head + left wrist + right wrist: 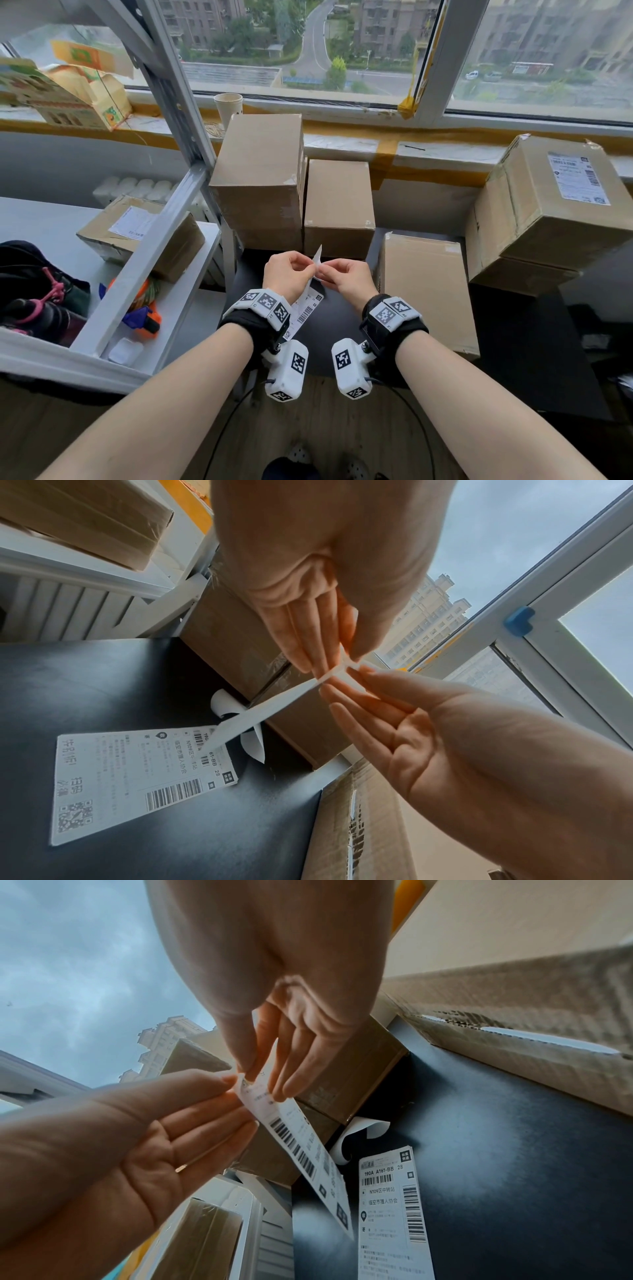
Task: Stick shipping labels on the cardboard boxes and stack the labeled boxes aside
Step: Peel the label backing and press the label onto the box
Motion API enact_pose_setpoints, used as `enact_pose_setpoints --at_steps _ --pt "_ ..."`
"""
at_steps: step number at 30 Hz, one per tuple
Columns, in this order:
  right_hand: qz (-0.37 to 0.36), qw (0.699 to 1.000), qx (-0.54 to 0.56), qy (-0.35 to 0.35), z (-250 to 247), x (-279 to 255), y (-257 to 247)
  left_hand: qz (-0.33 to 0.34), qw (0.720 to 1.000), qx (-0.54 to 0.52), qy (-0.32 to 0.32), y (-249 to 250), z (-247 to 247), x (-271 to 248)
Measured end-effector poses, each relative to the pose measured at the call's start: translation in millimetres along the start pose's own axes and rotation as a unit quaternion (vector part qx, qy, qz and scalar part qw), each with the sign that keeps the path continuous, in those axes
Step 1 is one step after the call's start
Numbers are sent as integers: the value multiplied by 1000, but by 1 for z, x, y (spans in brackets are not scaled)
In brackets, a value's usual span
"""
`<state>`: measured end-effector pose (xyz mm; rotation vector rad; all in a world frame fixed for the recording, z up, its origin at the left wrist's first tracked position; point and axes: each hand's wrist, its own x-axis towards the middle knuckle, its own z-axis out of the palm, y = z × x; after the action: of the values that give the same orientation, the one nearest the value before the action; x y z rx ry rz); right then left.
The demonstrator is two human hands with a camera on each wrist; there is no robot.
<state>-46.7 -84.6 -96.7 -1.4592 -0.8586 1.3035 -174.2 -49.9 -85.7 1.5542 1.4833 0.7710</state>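
Both hands hold one white shipping label upright over the black table. My left hand and right hand pinch its top corner from either side, where a thin layer splits off. In the right wrist view the label hangs printed side out, between the right hand and the left hand. A second label lies flat on the table. Unlabelled cardboard boxes stand behind: a tall one, a lower one and a flat one at the right.
A large labelled box sits at the far right, another labelled box on the white shelf to the left. Curled backing paper lies on the table by the boxes. A paper cup stands on the window sill.
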Motion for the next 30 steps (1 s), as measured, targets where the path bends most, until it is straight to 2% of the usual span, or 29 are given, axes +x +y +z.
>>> enact_pose_setpoints --at_steps 4,9,13,16,21,30 --pt "6 1000 -1 7 2 2 0 -5 1000 14 14 0 -5 1" --pt "26 999 -14 41 1 4 6 -42 997 17 56 -6 -16 3" --pt "38 997 -17 58 -2 5 10 -63 996 6 65 -16 -29 5" --pt "40 996 -32 68 -6 7 13 -65 994 36 81 -23 -40 5" --pt "44 995 -35 83 -14 10 11 -120 983 63 121 -30 -58 8" --pt "39 983 -50 174 -34 20 -5 -176 967 79 165 -45 -67 12"
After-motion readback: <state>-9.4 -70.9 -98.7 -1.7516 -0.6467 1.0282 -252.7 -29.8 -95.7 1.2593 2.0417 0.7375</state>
